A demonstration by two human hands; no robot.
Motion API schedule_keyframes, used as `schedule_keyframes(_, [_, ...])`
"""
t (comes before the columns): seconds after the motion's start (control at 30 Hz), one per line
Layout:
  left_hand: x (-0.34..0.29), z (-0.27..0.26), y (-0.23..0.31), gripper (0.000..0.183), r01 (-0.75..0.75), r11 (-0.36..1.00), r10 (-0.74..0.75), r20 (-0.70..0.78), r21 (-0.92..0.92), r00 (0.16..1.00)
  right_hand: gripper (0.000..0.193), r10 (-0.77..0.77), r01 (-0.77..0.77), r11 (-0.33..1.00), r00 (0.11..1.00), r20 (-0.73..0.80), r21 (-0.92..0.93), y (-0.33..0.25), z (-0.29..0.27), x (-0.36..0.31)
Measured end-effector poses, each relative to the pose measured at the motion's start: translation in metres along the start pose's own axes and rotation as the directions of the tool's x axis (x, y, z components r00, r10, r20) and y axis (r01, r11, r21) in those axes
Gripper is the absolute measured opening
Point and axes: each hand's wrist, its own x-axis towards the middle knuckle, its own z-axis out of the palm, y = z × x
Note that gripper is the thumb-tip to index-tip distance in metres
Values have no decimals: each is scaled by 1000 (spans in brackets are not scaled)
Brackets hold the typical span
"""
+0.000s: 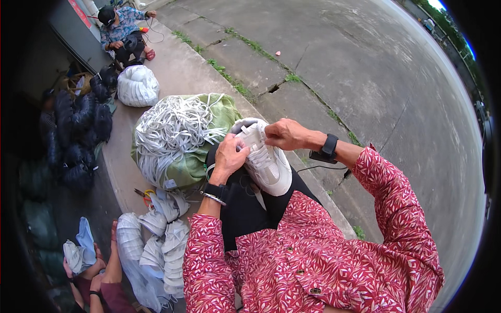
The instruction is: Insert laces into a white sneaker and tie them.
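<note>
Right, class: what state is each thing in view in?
white shoe: at least partly laced
left hand: closed on the shoe's edge
right hand: curled shut at the shoe
white laces: loose, tangled heap
green sack: bulging
orange-handled tool: open or shut unclear
white shoe pieces: stacked

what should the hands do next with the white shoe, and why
Perhaps pull the lacing snug with the right hand while the left hand steadies the white shoe: lacing crosses its front, and the right hand is bunched at its upper edge, though whether it grips a lace end is hidden.
</note>
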Motion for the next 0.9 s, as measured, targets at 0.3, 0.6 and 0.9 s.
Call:
schedule_keyframes(0.3, [-5, 2, -19, 16, -301, 950, 294, -91, -86, 952, 25, 90, -107, 953, 993, 73, 284, 14, 1, -8])
schedule_keyframes(0.6, [-18, -3, -16, 16, -321, 940, 305, -138, -114, 942, 23, 234, -249, 922, 968, 86, 296, 39, -8, -31])
schedule_keyframes(0.9, [-73, -19, -23, 13, 195, 979, -199, -446, -54, 873, 39, 506, -310, 300, 854, 125, 902, 80, -37, -83])
